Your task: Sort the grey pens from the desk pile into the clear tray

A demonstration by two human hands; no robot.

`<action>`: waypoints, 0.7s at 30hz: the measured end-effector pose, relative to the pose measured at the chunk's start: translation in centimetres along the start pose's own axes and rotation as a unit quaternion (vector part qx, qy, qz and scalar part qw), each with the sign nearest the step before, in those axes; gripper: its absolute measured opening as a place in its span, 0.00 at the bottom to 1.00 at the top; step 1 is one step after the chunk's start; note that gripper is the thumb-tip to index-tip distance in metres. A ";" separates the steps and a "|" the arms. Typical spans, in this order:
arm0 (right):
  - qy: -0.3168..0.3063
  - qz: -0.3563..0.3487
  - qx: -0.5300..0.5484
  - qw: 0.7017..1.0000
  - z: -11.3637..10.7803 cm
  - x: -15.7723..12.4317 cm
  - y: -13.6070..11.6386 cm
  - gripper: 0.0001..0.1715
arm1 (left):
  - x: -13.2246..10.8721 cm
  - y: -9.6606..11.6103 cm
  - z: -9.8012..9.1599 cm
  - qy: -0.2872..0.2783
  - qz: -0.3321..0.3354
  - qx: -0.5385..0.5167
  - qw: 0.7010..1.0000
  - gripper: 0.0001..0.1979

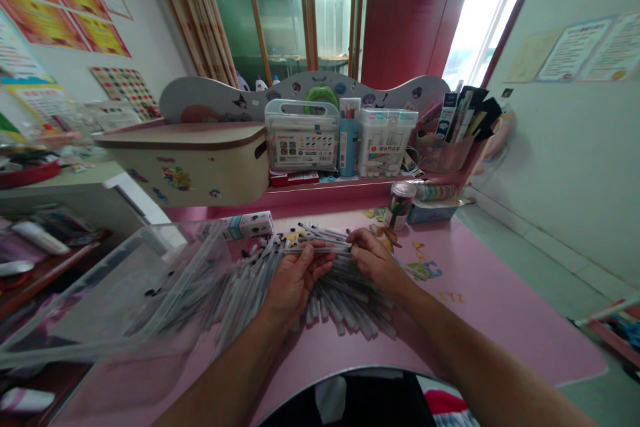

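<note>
A heap of several grey-white pens lies on the pink desk in front of me. Both hands are closed on a small bundle of the same pens, held level just above the heap. My left hand grips the bundle's left part with fingers curled round it. At the bundle's right end my right hand pinches it. More pens spill leftward toward a clear plastic box.
A small white carton lies behind the heap. A round pen tub and tape rolls stand at the right. A raised shelf holds marker cases and a cream box. Stickers dot the desk.
</note>
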State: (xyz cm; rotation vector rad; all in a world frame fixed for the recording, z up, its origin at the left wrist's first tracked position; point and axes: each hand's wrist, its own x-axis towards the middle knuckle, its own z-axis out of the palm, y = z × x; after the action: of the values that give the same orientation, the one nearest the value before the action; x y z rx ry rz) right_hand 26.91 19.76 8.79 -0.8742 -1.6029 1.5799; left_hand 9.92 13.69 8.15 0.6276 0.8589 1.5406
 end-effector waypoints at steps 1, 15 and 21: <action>0.012 -0.011 -0.018 1.000 0.0 0.0 0.0 0.09 | 0.0 0.0 0.0 0.001 -0.001 0.001 1.000 0.12; 0.012 -0.046 -0.102 0.994 0.0 0.3 0.8 0.19 | 0.0 -0.2 -0.1 0.003 0.000 -0.002 1.000 0.12; 0.015 -0.043 -0.046 0.998 0.2 0.2 0.7 0.06 | 0.0 -0.1 -0.1 -0.004 0.008 -0.003 1.000 0.12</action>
State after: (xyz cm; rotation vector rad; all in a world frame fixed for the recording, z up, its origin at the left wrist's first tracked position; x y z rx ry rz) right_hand 26.62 19.79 8.14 -0.8621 -1.6809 1.4358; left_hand 9.89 13.69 8.05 0.6365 0.8447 1.5532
